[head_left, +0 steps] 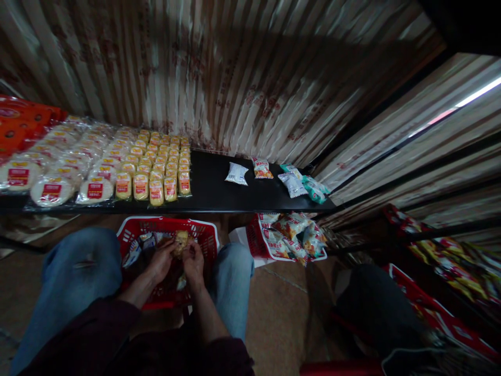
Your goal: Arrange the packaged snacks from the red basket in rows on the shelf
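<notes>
My left hand (pixel 161 261) and my right hand (pixel 193 262) are together over a red plastic basket (pixel 203 232) that stands on the floor between my knees. Both hands grip a small yellowish wrapped snack (pixel 180 241) at the basket's middle. More wrapped snacks (pixel 136 249) lie in the basket to the left of my hands. On the black shelf (pixel 213 193) just beyond, neat rows of small yellow packets (pixel 162 167) lie side by side.
Round white packets (pixel 55 172) and orange packs (pixel 19 122) fill the shelf's left end. Several loose packets (pixel 291 180) lie at its right end. A second red basket of snack bags (pixel 291 235) sits on the floor at right. Shelves with goods (pixel 450 261) stand at right.
</notes>
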### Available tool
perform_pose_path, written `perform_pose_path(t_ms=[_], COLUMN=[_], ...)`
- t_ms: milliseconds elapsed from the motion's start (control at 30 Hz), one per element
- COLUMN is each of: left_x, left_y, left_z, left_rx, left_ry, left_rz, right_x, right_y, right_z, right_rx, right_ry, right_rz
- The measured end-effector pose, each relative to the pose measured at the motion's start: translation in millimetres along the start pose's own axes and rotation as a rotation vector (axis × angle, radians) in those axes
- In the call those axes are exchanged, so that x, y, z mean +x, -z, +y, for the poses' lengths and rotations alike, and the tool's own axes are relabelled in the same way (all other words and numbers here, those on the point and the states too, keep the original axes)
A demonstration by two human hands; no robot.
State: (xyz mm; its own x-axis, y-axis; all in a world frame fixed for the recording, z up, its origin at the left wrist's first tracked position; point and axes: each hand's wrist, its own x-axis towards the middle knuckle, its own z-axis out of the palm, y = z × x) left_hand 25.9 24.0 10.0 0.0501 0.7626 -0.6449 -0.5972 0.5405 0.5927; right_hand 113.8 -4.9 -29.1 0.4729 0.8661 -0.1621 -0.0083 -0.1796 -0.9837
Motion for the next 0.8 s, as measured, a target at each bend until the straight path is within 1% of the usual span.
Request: perform_pose_path(t_ms=[200, 367, 533, 667, 800], left_x=[2, -2, -11, -15, -13], left_y=[3, 3, -7, -13, -13], left_z=[-8, -9, -2, 5, 5], left_rx=[0.032, 0.078, 0.101, 0.086, 0.031], left_ry=[0.017, -0.003, 0.014, 0.013, 0.069], left_rz=[0.048, -0.015, -0.061, -0.051, -0.030], right_x=[-2, 0, 2, 2, 0], right_y=[4, 6, 7, 8, 8], right_z=[0, -3, -12, -21, -27], right_rx=[-0.081, -0.117, -0.041, 0.040, 0.097], right_ry=[0.005, -0.010, 0.025, 0.038, 0.050], right_rz=[0.004, 0.048, 0.084, 0.042, 0.017])
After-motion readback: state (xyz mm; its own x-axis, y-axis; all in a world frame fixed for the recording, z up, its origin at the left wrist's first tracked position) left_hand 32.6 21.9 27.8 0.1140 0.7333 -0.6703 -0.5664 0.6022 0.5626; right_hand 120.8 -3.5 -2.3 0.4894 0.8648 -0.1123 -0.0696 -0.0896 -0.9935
